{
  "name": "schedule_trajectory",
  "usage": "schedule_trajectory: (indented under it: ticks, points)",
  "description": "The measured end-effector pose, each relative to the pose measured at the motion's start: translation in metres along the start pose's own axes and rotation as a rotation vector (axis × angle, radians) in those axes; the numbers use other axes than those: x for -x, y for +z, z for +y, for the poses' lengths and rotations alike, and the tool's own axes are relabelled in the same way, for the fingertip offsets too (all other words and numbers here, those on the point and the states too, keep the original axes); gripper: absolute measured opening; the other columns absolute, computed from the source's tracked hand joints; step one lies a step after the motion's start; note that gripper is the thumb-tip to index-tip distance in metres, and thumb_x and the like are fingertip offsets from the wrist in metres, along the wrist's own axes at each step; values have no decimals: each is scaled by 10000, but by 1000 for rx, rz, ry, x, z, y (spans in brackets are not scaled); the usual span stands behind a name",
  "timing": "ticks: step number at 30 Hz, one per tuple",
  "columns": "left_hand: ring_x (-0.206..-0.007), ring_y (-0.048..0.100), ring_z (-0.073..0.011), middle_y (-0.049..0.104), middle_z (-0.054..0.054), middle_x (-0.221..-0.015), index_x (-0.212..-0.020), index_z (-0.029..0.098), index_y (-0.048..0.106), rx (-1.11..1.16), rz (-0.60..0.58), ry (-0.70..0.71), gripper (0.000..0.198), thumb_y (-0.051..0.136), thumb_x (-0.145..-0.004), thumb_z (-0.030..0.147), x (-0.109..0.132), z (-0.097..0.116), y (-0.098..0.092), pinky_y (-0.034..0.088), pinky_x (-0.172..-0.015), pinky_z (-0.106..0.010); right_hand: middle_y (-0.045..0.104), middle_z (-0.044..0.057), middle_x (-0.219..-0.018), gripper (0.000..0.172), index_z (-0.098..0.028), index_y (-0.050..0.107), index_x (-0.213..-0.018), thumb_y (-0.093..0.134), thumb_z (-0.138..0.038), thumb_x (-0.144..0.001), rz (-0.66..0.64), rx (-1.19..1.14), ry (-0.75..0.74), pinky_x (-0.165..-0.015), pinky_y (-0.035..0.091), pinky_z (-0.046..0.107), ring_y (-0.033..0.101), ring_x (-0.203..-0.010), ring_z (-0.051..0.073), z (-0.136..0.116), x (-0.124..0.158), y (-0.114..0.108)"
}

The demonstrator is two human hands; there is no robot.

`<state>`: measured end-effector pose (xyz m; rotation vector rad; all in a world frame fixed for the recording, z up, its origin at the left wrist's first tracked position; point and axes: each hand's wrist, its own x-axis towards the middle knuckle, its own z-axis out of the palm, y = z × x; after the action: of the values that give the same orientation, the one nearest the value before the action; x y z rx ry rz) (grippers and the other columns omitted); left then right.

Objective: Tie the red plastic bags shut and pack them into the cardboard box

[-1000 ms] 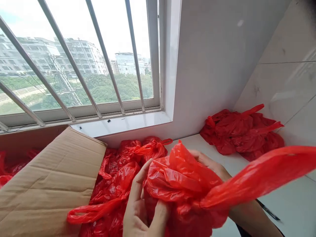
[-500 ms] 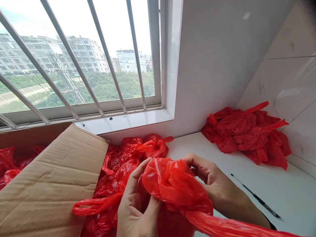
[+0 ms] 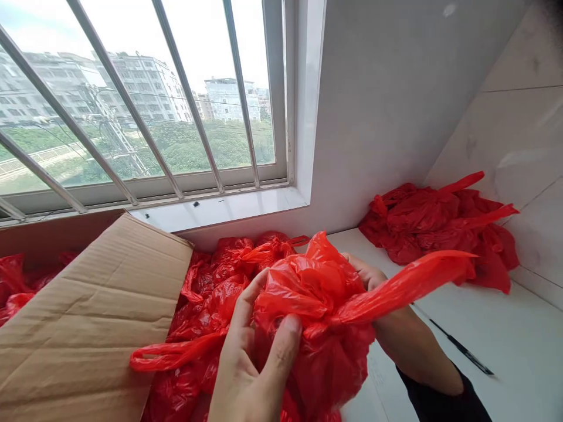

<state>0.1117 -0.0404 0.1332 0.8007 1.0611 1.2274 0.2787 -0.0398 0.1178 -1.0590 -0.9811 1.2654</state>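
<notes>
A red plastic bag (image 3: 325, 316), bunched and knotted at its middle, is held up between my two hands. My left hand (image 3: 264, 357) grips its left side, with the thumb pressed on the front near the knot. Behind the bag's right side is my right hand (image 3: 372, 281); its fingers are mostly hidden by the plastic. One long twisted handle sticks out to the right, across my right wrist. Under and behind my left hand lies a heap of filled red bags (image 3: 224, 293), one with a looped handle pointing left.
An open cardboard box (image 3: 101, 305) with more red bags inside stands at the left. A pile of flat red bags (image 3: 440, 225) lies in the far right corner of the white surface. A black pen (image 3: 466, 351) rests at the right. A barred window is above the sill (image 3: 246, 206).
The held bag has tilted upright, so its knot and lower body now show. Its long handle has swung up to the right. My right hand has moved further behind the bag.
</notes>
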Motion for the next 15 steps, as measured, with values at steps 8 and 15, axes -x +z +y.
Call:
schedule_trajectory:
  ticks: [8,15]
  points:
    - [-1160,687,-336,737,-118,-1219,-1429,235,548,35,-55,47,818,886,-696,370,3,-2,2,594,-951,-380,689,24,-877,334,-254,671,-1118,714,-484,-880,-60,13,-61,-571,425,269,535,-676,162,10,-2,-9]
    - [-1096,722,-284,747,-72,-1219,-1369,274,607,138,13,-4,659,848,-761,356,0,-1,-4,595,-918,-308,743,59,-985,339,-229,752,-1030,722,-530,-878,-156,152,42,-782,544,323,668,-900,243,-3,1,-5]
